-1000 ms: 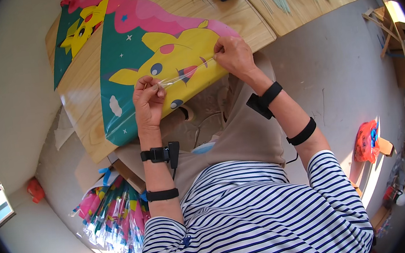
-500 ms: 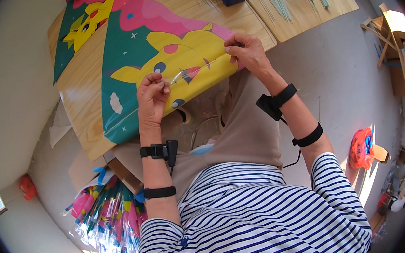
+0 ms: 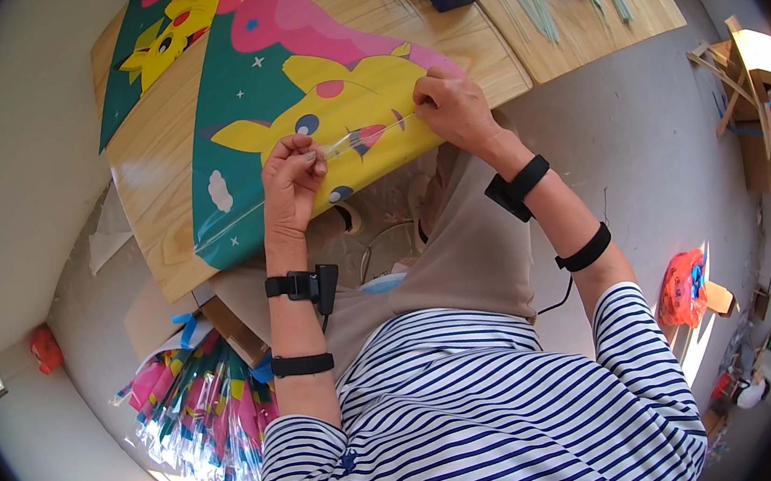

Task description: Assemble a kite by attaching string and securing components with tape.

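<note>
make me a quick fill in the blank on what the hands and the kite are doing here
1. Both hands hold a thin clear ____ stretched between them over the kite.
2. The kite lies on a ____ table.
3. The left hand and right hand belong to a person in a ____ shirt.
4. A bundle of packaged kites lies on the floor on the person's ____ side.

Missing words: strip; wooden; striped; left
</note>
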Action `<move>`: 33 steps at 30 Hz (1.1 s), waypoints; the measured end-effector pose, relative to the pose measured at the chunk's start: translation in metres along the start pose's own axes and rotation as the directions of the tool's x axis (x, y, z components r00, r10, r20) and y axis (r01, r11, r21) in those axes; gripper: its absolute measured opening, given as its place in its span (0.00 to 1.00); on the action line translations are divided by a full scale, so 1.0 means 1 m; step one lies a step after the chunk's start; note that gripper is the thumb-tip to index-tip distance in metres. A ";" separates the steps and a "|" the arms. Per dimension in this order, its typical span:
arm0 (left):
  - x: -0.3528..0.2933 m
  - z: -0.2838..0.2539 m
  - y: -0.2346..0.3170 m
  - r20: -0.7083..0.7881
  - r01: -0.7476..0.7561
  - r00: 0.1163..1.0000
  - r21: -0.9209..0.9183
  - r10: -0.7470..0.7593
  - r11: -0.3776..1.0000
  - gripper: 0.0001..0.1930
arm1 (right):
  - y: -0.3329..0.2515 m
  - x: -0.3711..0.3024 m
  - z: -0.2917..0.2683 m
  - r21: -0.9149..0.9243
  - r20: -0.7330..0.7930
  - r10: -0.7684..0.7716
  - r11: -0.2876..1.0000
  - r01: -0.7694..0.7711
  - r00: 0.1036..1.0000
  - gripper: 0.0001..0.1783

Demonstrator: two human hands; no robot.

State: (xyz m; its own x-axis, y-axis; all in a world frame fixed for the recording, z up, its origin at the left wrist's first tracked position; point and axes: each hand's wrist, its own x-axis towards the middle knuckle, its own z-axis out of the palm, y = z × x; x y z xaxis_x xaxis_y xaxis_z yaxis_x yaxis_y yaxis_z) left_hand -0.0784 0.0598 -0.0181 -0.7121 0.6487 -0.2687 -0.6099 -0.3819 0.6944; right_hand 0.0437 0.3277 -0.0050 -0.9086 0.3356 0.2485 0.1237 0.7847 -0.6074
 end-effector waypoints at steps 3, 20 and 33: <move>0.000 0.000 0.000 -0.001 0.000 1.000 0.001 0.000 1.000 0.12 | 0.001 0.001 0.001 -0.008 -0.008 0.004 1.000 -0.004 1.000 0.02; 0.001 0.001 0.001 0.008 0.011 1.000 0.022 -0.011 1.000 0.11 | 0.008 0.000 0.002 0.035 -0.035 -0.019 0.999 0.021 0.999 0.03; 0.001 0.001 0.001 0.013 0.019 1.000 0.029 -0.020 0.999 0.11 | 0.001 -0.002 0.004 -0.059 -0.040 -0.018 0.998 0.016 0.999 0.02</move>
State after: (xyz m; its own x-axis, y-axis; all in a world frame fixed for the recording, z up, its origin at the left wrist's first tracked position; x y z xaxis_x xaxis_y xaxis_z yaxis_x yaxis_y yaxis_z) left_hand -0.0796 0.0605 -0.0172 -0.6956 0.6642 -0.2738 -0.6133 -0.3504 0.7079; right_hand 0.0439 0.3257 -0.0086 -0.8940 0.3421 0.2894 0.1329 0.8192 -0.5579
